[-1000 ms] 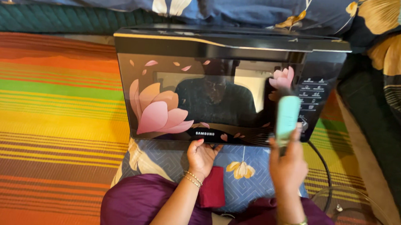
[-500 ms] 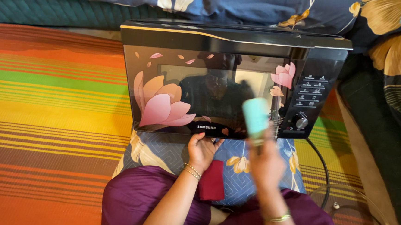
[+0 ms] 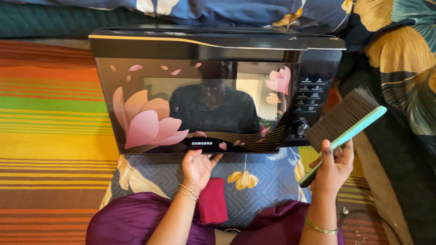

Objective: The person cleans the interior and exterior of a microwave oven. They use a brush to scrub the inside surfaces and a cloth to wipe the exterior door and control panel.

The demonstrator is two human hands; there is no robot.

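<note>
Swung rightward off the microwave (image 3: 199, 101) door, the right hand (image 3: 332, 167) grips the teal brush (image 3: 346, 123) bristles-up; left hand (image 3: 198, 165), fingers curled, stays under the door's lower edge.

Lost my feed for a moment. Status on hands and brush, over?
Left hand on the lower edge of the microwave door, door shut. Right hand grips brush, bristles up-left, off the oven. Red cloth beside left wrist.
</note>
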